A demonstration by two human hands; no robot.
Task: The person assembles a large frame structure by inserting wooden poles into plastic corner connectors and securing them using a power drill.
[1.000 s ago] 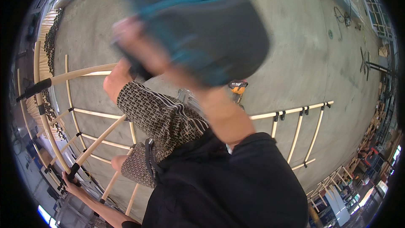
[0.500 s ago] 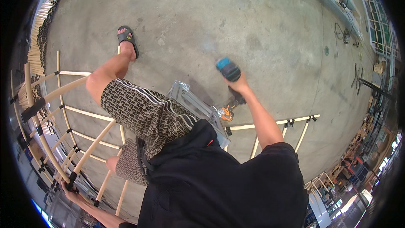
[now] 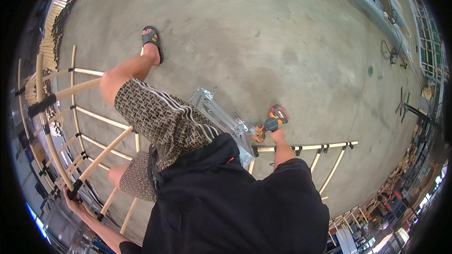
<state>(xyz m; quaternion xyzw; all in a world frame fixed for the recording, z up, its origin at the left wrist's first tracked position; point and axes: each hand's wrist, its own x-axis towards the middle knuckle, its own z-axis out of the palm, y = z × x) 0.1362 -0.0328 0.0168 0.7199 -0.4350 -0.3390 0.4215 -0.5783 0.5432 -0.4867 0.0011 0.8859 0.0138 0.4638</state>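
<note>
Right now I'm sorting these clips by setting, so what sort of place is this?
Probably a workshop or fabrication hall: a wide bare concrete floor, a frame of pale bamboo-like poles joined by black clamps, and more such poles stacked by the wall. The right hand holds a cordless drill.

Bare concrete floor, windows along far wall, daylight.
</note>
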